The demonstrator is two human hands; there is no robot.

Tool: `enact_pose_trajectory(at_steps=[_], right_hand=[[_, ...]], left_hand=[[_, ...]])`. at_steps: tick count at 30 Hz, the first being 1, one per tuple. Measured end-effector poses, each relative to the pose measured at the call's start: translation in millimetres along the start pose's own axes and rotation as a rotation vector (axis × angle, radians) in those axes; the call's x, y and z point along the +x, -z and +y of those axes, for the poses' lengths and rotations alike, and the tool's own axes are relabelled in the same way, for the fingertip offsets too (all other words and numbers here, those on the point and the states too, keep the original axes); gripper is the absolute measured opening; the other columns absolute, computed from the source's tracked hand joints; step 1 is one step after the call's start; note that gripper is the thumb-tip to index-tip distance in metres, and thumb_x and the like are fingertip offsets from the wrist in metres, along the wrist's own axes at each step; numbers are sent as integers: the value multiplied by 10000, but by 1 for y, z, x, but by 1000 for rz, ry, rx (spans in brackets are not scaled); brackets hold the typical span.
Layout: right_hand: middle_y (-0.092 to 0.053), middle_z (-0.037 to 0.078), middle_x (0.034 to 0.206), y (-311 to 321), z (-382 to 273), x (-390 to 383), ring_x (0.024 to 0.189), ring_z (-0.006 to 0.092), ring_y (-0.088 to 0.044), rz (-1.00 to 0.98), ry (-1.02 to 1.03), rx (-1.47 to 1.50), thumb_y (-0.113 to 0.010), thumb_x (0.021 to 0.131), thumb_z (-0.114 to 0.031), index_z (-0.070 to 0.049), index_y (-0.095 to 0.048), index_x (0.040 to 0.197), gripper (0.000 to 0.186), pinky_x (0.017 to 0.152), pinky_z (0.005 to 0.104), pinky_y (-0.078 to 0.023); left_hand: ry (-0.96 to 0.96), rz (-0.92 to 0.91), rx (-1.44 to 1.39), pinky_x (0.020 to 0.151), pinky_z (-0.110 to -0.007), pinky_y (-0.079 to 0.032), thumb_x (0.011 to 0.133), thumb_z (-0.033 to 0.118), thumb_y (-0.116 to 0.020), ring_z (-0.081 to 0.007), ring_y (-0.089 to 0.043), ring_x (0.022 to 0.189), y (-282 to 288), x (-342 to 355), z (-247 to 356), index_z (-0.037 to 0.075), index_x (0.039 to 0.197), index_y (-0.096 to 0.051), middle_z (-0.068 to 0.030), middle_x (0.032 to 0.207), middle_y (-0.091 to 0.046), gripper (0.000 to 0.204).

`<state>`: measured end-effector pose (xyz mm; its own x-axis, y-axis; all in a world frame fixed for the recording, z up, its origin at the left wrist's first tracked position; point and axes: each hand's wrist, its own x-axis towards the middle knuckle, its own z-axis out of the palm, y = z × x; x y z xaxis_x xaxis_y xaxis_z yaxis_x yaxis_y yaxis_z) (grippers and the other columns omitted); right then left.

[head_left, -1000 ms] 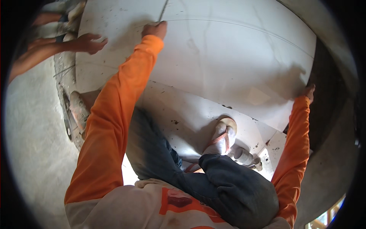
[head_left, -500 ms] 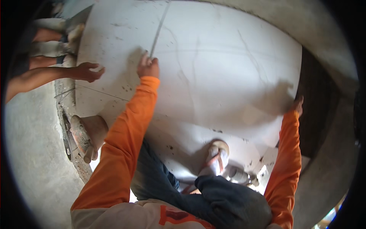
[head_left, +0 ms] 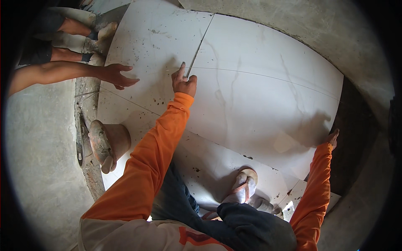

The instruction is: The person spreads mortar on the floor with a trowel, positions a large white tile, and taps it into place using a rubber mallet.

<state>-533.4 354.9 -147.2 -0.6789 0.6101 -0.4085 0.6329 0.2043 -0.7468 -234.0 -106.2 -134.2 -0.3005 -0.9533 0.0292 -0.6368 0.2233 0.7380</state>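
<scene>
A large white floor tile [head_left: 251, 104] with faint grey veins lies in front of me. My left hand [head_left: 185, 82] is over its left edge, beside the dark seam against a second white tile [head_left: 155, 46]. The index finger points out along the seam and the thumb stands apart; the other fingers are curled, with nothing visible in them. At the tile's right edge, my right hand [head_left: 333, 138] grips the rim, its fingers partly hidden. A co-worker's hand [head_left: 119, 75] reaches in from the left, fingers spread, above the second tile.
A mud-stained bucket [head_left: 115, 142] stands on its side at left, near the rough edge of the grey concrete [head_left: 42, 159]. My sandalled foot [head_left: 244, 184] rests on the nearer tiles. Dark bare ground [head_left: 356, 121] lies right of the large tile, with a concrete wall beyond.
My left index finger has stretched out along the seam. The co-worker's hand has opened and reached further right. The view has shifted, while my right hand stays at the tile's edge.
</scene>
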Motion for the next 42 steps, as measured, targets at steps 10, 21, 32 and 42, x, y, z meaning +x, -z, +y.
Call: enact_pose_trajectory(at_steps=[10,21,32,42], right_hand=[[-615,191,968,-4,3,18,839,292,-604,13,38,-39,-546,738,-626,130,-572,1017,807,752,353,-479],[-594,210,1041,-2,-3,12,854,311,-609,6,8,59,-596,729,-559,123,-553,1053,756,724,377,-506],[-650,184,734,-11,8,-34,759,311,-630,89,176,-318,-518,699,-684,85,-664,791,789,680,400,-488],[-613,248,985,-12,7,-18,1001,398,-559,-50,302,-756,-342,804,-642,23,-650,961,750,871,427,-429]], left_hand=[[78,68,-51,721,-326,-467,672,213,-581,-233,-535,747,6,0,12,84,1103,-580,-98,946,-534,450],[-137,-521,203,748,-268,-491,819,156,-557,-182,-628,822,122,-5,-14,-28,1123,-549,-115,980,-640,355],[-284,-461,513,999,-385,-342,805,260,-564,-333,-382,1215,136,-99,-86,9,1223,-473,-167,1323,-407,496],[-541,-382,761,1033,-387,-300,885,236,-440,-356,-362,1235,116,-105,-109,-87,1170,-486,-244,1319,-385,434]])
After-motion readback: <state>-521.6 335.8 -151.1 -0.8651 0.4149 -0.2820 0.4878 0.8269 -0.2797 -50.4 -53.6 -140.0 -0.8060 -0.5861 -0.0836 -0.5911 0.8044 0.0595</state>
